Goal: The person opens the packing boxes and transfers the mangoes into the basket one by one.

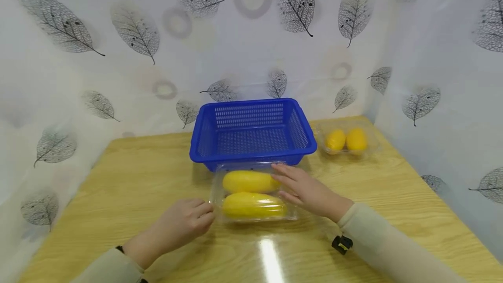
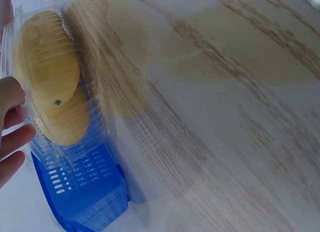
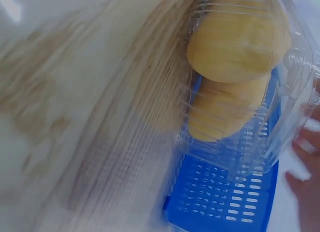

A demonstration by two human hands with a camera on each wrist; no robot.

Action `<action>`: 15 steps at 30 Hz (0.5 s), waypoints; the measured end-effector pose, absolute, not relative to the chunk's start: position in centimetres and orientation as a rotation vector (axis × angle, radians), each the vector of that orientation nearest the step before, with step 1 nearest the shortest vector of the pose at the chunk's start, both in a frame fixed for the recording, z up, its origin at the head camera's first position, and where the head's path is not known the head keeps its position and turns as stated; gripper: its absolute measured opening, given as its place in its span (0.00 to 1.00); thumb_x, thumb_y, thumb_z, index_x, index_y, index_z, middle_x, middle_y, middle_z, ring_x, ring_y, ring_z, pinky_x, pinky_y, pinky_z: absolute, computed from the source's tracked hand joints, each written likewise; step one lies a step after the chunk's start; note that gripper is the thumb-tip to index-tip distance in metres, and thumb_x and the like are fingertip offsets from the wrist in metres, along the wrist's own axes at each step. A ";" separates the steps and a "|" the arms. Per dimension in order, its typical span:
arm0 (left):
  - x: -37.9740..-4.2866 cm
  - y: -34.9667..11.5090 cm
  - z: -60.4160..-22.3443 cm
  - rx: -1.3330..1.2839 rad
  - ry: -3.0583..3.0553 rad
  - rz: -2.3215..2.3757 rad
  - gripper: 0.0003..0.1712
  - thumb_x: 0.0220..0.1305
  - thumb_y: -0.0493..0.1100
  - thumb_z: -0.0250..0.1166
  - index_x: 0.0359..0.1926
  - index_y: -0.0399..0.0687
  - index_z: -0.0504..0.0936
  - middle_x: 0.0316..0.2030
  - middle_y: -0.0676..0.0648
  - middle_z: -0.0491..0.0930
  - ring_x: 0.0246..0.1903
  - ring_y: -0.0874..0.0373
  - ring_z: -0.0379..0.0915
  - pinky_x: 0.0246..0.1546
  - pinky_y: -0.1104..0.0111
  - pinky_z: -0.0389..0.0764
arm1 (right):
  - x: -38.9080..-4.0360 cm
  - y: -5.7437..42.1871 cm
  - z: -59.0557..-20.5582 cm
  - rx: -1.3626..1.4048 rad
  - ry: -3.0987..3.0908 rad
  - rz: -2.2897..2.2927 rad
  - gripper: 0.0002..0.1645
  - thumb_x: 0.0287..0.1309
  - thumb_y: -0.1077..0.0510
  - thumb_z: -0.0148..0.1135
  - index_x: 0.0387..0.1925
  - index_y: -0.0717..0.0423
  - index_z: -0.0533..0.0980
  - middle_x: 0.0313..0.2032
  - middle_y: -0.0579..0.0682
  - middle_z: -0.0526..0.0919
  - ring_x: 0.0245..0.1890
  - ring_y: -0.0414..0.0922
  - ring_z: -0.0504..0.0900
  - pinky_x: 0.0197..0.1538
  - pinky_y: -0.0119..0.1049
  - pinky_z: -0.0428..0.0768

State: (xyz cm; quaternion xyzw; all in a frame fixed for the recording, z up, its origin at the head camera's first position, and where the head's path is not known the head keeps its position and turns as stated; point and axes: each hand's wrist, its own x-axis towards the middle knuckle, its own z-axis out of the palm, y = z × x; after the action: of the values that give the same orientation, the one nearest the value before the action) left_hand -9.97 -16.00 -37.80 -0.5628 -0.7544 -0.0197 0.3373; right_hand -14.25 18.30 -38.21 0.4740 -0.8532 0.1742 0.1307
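A clear plastic fruit box (image 1: 255, 220) lies on the table with two long yellow fruits (image 1: 251, 181) side by side in it; their exact kind is unclear. At its left edge, my left hand (image 1: 187, 221) has curled fingers and pinches the rim. My right hand (image 1: 310, 190) touches the upper right of the box with fingers spread and fairly straight. In the left wrist view, one fruit (image 2: 50, 62) shows a small green stem spot through the ribbed plastic. From the right wrist view, the fingers (image 3: 305, 152) appear beside the box wall.
Directly behind the box stands a blue slotted basket (image 1: 251, 141) with nothing in it. At the back right, another clear box (image 1: 371, 152) holds two rounder orange-yellow fruits (image 1: 346, 139). A leaf-patterned sheet (image 1: 251, 56) hangs behind the wood-grain table (image 1: 129, 174).
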 end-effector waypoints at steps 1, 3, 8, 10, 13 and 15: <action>-10.0 -16.0 -37.9 -1.464 -1.961 -0.068 0.19 0.66 0.37 0.40 0.22 0.44 0.74 0.27 0.50 0.74 0.23 0.59 0.69 0.21 0.71 0.73 | -14.2 18.4 -38.2 1.405 -2.377 0.496 0.24 0.67 0.50 0.50 0.56 0.62 0.72 0.60 0.57 0.70 0.59 0.53 0.69 0.58 0.48 0.69; -10.0 -16.1 -38.0 -1.459 -1.954 -0.107 0.19 0.65 0.37 0.40 0.22 0.44 0.73 0.27 0.50 0.74 0.23 0.60 0.68 0.21 0.71 0.72 | -14.1 18.6 -38.3 1.449 -2.188 0.478 0.16 0.66 0.54 0.51 0.45 0.60 0.77 0.48 0.53 0.77 0.48 0.48 0.76 0.51 0.42 0.75; -10.2 -16.1 -38.2 -1.463 -1.949 -0.153 0.18 0.64 0.36 0.41 0.21 0.44 0.73 0.26 0.49 0.72 0.23 0.59 0.67 0.22 0.70 0.72 | -13.2 19.9 -38.4 1.544 -1.986 0.477 0.11 0.64 0.57 0.50 0.30 0.55 0.77 0.32 0.45 0.78 0.31 0.40 0.77 0.36 0.32 0.78; -10.3 -16.0 -38.3 -1.467 -1.949 -0.162 0.18 0.64 0.36 0.41 0.21 0.44 0.73 0.26 0.49 0.73 0.23 0.59 0.68 0.23 0.70 0.73 | -12.7 20.5 -38.6 1.571 -1.991 0.452 0.10 0.63 0.58 0.51 0.29 0.54 0.77 0.31 0.44 0.78 0.29 0.39 0.77 0.35 0.30 0.78; -10.5 -15.9 -38.5 -1.469 -1.950 -0.163 0.18 0.64 0.36 0.41 0.22 0.44 0.73 0.26 0.50 0.73 0.24 0.59 0.69 0.24 0.70 0.73 | -12.1 21.2 -39.0 1.596 -2.045 0.394 0.09 0.62 0.56 0.53 0.30 0.52 0.78 0.30 0.43 0.78 0.29 0.38 0.77 0.35 0.29 0.78; -10.7 -15.8 -38.6 -1.472 -1.946 -0.180 0.18 0.64 0.36 0.42 0.22 0.44 0.74 0.26 0.49 0.73 0.24 0.58 0.70 0.24 0.69 0.74 | -11.9 21.5 -39.4 1.612 -2.082 0.355 0.09 0.62 0.54 0.54 0.32 0.52 0.80 0.31 0.43 0.79 0.30 0.38 0.77 0.36 0.29 0.78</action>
State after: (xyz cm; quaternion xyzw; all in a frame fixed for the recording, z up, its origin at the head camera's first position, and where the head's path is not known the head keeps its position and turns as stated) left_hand -10.65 -15.81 -38.58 -0.5657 -0.7478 -0.0690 0.3406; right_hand -11.94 21.51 -39.35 0.5889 -0.7607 0.1299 0.2401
